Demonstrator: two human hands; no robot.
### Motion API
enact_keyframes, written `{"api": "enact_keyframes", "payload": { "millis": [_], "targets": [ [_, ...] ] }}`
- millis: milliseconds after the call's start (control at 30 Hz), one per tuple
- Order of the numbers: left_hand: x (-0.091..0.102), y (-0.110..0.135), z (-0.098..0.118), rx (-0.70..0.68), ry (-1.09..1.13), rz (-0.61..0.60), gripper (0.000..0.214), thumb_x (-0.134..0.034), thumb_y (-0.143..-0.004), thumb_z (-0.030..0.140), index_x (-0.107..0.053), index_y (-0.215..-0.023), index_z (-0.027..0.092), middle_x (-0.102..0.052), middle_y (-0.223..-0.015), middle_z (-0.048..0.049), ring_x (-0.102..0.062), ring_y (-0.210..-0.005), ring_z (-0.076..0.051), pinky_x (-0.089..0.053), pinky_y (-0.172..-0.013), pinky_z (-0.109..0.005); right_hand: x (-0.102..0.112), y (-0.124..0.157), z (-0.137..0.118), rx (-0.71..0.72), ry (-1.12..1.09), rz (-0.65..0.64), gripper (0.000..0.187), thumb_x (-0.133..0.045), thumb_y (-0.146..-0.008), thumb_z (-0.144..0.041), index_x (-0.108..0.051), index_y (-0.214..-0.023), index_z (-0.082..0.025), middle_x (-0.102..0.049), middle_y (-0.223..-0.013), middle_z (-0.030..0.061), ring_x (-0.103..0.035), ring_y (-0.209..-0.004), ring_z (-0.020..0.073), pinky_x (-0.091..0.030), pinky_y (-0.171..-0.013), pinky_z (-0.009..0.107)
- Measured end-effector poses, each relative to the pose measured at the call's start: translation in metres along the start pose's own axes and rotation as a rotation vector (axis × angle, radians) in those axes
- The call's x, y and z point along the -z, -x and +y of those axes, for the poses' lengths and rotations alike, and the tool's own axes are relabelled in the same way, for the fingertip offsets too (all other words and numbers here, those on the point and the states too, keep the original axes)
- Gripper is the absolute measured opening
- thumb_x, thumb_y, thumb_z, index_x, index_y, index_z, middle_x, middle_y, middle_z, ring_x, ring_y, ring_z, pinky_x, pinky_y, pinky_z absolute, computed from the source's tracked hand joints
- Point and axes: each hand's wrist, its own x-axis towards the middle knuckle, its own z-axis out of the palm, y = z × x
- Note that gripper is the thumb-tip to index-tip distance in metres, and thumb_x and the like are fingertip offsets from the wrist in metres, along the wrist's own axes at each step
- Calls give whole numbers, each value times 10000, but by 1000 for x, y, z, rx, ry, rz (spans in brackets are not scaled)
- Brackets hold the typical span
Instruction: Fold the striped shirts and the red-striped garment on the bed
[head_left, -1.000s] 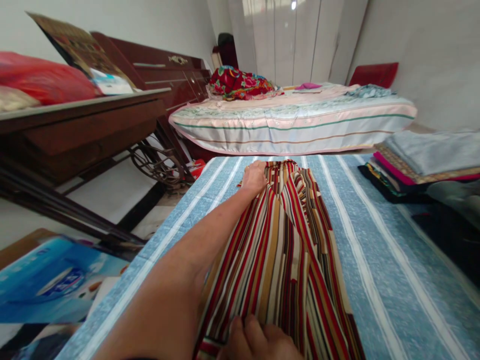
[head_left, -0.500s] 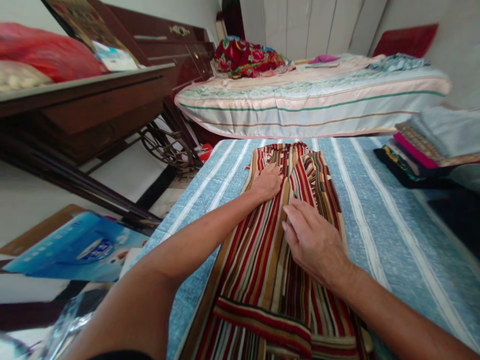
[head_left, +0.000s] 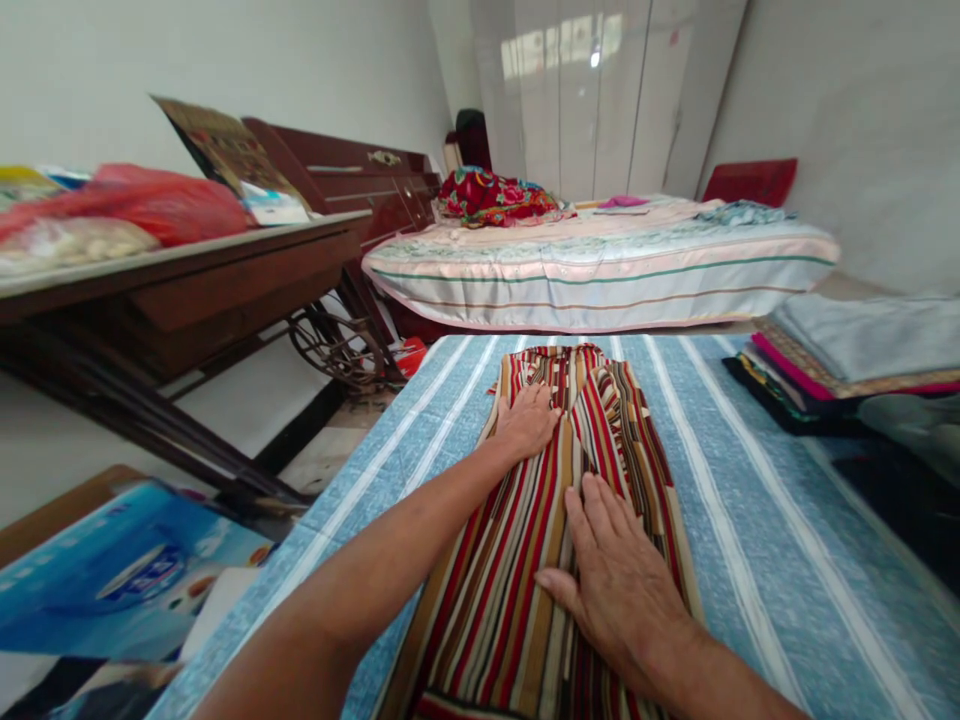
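Note:
A striped garment (head_left: 517, 540) in red, tan, black and cream lies lengthwise on the blue striped bed cover (head_left: 720, 480), its sides folded inward and its collar end at the far edge. My left hand (head_left: 529, 420) rests flat on its upper part, near the collar, fingers stretched out. Closer to me, my right hand (head_left: 619, 570) lies palm down on the right half of the cloth, thumb spread away from the fingers. Neither hand grips anything. The garment's near end runs out of the picture at the bottom.
Folded clothes (head_left: 847, 350) are stacked at the right. Beyond stands a second bed (head_left: 600, 285) with a red floral bundle (head_left: 495, 195). At left are a sewing machine table (head_left: 247, 270) with a red plastic bag (head_left: 172, 205) and, below it, a blue box (head_left: 142, 570).
My right hand has flattened from a loosely curled pose above the cloth and spread its fingers on it. The left hand stays near the collar. The camera view has tilted upward.

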Motion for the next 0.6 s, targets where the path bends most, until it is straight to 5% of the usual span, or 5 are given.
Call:
{"api": "enact_keyframes", "payload": {
  "millis": [167, 400, 600],
  "targets": [
    [6, -21, -11, -87, -89, 78, 438, -269, -931, 389, -386, -1307, 198, -323, -1461, -94, -239, -1356, -231, -227, -1069, -502, -2, -2, -2, 3, -27, -3, 797, -481, -775, -666, -439, -1348, -114, -300, -1422, 255, -255, -1318, 395, -263, -1038, 557],
    [10, -56, -25, -73, -130, 158, 407, -365, -905, 388, -447, -1248, 185, -331, -1450, -110, -192, -1368, -266, -113, -1092, -518, -1, -3, -4, -38, -72, -8, 814, -393, -764, -733, -477, -1324, -148, -331, -1415, 225, -273, -1311, 388, -278, -1032, 563],
    [22, -50, -16, 4, -106, 215, 383, -263, -932, 337, -458, -1208, 156, -371, -1407, -149, -253, -1340, -266, -187, -1072, -495, 0, -4, -5, -34, -80, -12, 820, -375, -774, -731, -470, -1328, -134, -323, -1411, 243, -262, -1312, 391, -263, -1042, 559]
  ]
}}
